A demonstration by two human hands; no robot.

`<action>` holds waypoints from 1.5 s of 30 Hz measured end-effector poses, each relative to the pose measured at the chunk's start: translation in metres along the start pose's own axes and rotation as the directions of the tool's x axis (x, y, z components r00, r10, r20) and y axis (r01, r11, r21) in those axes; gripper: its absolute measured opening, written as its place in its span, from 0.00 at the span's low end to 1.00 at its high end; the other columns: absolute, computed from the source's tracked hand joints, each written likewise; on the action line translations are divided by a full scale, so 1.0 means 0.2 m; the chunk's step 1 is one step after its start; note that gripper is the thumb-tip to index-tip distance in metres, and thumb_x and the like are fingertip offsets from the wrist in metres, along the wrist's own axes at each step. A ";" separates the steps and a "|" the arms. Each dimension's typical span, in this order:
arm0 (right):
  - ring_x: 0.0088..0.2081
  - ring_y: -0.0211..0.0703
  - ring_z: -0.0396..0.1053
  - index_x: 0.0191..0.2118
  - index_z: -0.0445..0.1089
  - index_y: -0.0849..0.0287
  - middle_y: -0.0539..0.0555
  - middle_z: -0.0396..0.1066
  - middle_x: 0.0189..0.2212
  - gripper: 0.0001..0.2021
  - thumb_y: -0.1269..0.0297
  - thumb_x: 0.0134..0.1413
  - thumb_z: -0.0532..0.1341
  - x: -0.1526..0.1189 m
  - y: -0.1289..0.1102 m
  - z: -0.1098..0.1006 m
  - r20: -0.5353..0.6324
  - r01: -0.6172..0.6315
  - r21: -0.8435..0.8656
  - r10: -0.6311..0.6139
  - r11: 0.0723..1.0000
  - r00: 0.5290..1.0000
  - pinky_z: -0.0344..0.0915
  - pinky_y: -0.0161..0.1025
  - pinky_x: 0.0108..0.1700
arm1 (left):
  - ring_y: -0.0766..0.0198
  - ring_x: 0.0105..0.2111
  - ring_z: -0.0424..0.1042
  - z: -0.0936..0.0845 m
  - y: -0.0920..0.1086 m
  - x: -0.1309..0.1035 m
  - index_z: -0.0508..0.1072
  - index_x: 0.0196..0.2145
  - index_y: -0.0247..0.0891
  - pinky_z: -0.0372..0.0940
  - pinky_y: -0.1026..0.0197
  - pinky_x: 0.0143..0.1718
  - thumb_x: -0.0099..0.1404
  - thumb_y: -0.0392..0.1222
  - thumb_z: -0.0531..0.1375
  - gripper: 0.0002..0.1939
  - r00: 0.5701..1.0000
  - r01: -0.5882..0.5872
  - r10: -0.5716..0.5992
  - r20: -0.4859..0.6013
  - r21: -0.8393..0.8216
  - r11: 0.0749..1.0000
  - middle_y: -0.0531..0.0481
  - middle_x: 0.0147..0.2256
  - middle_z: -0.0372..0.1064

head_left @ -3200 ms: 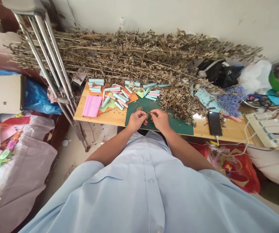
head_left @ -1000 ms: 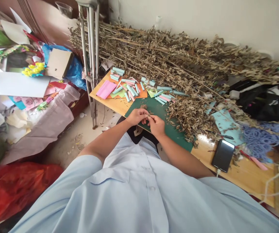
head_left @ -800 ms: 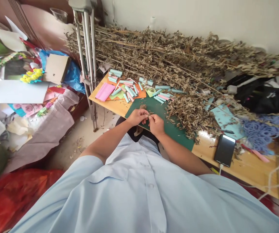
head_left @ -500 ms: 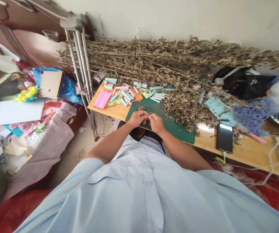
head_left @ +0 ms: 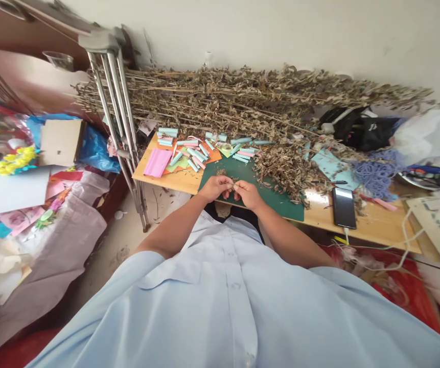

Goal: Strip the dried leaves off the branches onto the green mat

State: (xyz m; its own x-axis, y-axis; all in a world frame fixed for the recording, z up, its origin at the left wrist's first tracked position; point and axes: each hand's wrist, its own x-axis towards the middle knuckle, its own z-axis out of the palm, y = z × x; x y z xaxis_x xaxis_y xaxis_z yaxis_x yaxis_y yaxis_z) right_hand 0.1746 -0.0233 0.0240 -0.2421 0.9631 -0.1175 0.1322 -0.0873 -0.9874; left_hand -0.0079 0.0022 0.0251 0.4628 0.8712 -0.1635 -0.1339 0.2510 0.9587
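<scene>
Risk: I see both hands' fingers pinched on a brittle dried brown sprig; overpressure could crumble it.

Legible text, labels, brands, numbers, signs: none. Cardboard box: one small dark mark on its face, too small to read. Phone on the tabletop: screen dark with glare, nothing readable. Paper rolls and pink sheet: plain, unprinted. Green mat: no markings can be made out.
</scene>
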 end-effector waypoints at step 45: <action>0.21 0.38 0.66 0.31 0.71 0.56 0.48 0.69 0.20 0.17 0.46 0.54 0.64 -0.03 -0.03 -0.01 -0.127 0.008 -0.033 -0.012 0.999 0.992 0.67 0.37 0.25 | 0.70 0.20 0.70 0.02 -0.03 -0.01 0.78 0.45 0.29 0.68 0.66 0.23 0.62 0.45 0.66 0.18 0.997 -0.046 0.048 -0.056 0.039 0.998 0.52 0.21 0.71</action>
State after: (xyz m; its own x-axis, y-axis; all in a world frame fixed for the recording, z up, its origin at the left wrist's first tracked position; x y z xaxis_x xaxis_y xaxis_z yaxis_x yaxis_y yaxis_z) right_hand 0.1770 -0.0272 0.0303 -0.1200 0.9886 -0.0908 0.1615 -0.0708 -0.9843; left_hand -0.0045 -0.0024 0.0209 0.4058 0.9047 -0.1301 -0.1211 0.1943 0.9735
